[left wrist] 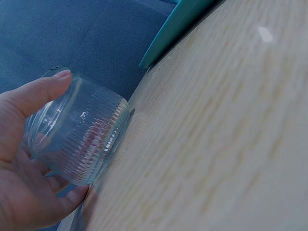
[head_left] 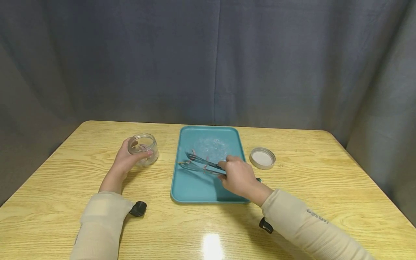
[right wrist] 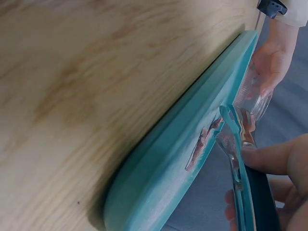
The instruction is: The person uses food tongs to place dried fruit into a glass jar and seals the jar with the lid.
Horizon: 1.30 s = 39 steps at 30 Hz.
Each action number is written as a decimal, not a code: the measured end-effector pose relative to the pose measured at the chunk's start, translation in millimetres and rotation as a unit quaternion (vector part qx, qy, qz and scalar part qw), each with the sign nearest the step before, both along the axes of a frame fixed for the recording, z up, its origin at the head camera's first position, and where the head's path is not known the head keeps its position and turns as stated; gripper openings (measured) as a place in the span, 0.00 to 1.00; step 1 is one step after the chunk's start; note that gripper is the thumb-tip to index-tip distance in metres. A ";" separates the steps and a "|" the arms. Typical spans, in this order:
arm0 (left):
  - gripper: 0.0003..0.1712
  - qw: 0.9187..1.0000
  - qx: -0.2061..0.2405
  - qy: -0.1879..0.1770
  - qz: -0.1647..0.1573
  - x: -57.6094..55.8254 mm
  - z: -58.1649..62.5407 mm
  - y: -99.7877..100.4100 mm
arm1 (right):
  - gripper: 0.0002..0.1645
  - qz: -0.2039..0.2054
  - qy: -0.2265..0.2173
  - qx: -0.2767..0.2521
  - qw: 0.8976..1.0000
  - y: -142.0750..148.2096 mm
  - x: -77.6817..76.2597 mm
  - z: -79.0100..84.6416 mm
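Observation:
My left hand (head_left: 125, 159) holds a clear ribbed glass jar (head_left: 147, 153) by its side, thumb and fingers around it. Pinkish pieces lie inside the uncapped jar, seen through the glass as a reddish patch (left wrist: 96, 134). My right hand (head_left: 238, 175) grips a pair of tongs (head_left: 202, 166) over a teal tray (head_left: 201, 189), their two arms spread a little and pointing left. Small pinkish-brown strips (right wrist: 196, 150) show at the tray by the tong tips in the right wrist view.
A round jar lid (head_left: 262, 158) lies on the wooden table (head_left: 305, 173), right of the tray. Whitish marks (head_left: 212, 147) cover the tray's far part. Behind the table hangs a dark grey curtain (head_left: 156, 65).

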<state>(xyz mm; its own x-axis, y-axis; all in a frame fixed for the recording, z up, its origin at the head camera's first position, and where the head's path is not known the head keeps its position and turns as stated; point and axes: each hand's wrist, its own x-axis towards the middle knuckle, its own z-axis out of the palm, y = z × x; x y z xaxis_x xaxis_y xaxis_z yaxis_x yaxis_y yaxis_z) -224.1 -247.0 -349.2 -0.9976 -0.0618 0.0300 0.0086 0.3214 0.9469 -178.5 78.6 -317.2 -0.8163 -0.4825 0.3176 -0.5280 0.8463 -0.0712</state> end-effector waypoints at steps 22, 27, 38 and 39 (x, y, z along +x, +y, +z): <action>0.56 1.000 0.002 0.006 0.005 0.0 -0.1 1.1 | 0.09 -0.003 0.044 0.010 0.999 3.0 -2.7 -1.7; 0.57 1.000 0.000 0.003 0.008 -0.3 -0.4 1.1 | 0.07 0.003 0.056 -0.007 0.998 6.9 -3.9 0.3; 0.57 1.000 -0.001 0.005 0.006 -0.9 -1.0 1.0 | 0.04 -0.013 0.050 -0.041 0.998 18.9 -6.8 9.8; 0.57 1.000 0.000 0.005 0.006 -0.9 -1.0 0.9 | 0.05 -0.014 0.049 -0.046 0.998 19.7 -7.1 11.5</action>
<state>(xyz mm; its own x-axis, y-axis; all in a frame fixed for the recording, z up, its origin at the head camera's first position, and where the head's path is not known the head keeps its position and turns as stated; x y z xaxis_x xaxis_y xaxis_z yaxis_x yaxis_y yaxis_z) -225.0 -246.1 -350.2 -0.9965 -0.0730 0.0407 0.0151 0.3218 0.9467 -185.5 98.3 -305.6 -0.7917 -0.4257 0.4383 -0.5130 0.8527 -0.0984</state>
